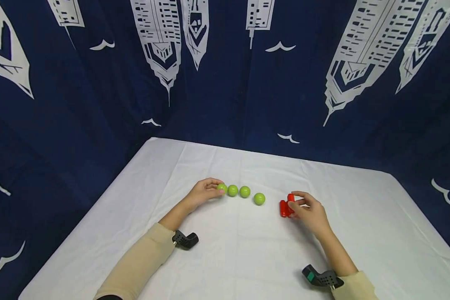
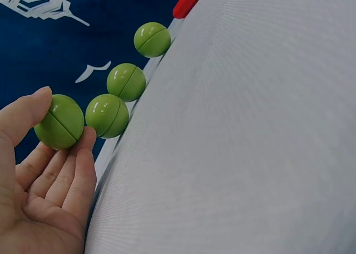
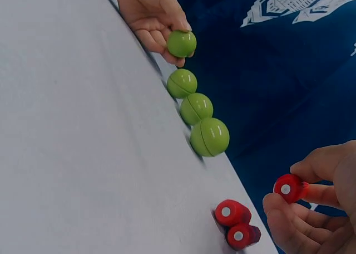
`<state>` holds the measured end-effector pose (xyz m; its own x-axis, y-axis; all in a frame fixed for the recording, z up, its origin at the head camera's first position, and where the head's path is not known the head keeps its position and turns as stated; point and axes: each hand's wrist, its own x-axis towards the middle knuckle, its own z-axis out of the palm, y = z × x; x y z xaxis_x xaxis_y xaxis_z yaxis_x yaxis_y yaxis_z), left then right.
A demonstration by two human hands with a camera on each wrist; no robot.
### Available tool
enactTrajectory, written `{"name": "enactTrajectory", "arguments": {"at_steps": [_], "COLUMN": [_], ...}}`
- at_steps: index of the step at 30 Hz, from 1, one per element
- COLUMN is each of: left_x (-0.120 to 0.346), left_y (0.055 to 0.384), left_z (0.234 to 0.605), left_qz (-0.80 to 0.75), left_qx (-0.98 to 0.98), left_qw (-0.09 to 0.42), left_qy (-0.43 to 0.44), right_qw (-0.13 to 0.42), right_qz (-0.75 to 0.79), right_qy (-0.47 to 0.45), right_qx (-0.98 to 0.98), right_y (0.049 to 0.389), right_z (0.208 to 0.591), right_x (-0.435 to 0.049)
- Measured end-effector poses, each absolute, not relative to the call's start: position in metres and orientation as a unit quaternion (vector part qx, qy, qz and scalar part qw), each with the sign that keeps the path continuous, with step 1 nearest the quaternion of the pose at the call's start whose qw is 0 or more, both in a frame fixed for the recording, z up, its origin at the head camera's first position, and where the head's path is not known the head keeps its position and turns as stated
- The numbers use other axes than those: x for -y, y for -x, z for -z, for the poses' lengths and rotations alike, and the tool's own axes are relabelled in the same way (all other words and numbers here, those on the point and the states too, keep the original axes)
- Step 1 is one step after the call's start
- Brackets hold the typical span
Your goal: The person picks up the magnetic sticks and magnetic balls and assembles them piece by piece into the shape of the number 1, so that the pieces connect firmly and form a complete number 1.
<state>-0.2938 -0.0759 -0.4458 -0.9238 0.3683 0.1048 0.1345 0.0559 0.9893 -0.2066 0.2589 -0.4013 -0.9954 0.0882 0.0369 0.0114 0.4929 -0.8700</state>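
My left hand [image 1: 204,192] pinches a glossy green ball [image 2: 60,122] with a seam around it, between thumb and fingertips. Three like balls extend from it to the right in the head view: a near one [image 1: 232,190], a middle one [image 1: 245,191] and a farther one [image 1: 259,198], set slightly apart. On the right, my right hand [image 1: 312,214] holds a small red cylindrical piece [image 3: 289,188] with a white dot on its end, thumb and fingers at its sides. Two similar red pieces [image 3: 233,213] rest side by side on the cloth just left of that hand.
A white cloth [image 1: 225,258] with faint creases covers the table. Behind it hangs a dark blue curtain [image 1: 217,112] printed with white buildings and birds. A black camera mount sits on the left wrist [image 1: 185,240] and another on the right wrist [image 1: 322,278].
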Motion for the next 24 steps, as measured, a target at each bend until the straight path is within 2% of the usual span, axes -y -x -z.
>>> {"name": "enactTrajectory", "arguments": {"at_steps": [9, 24], "left_x": [0.077, 0.078], "left_y": [0.292, 0.294], "left_z": [0.442, 0.445], "left_qz": [-0.662, -0.669], "left_qx": [-0.724, -0.717], "left_qw": [0.11, 0.112], "left_qy": [-0.159, -0.163], "right_qw": [0.024, -0.025], "right_qz": [-0.539, -0.595], "right_qy": [0.006, -0.027], "right_qx": [0.842, 0.803], "right_y": [0.202, 0.198], "right_z": [0.398, 0.405], "right_x": [-0.245, -0.219]}}
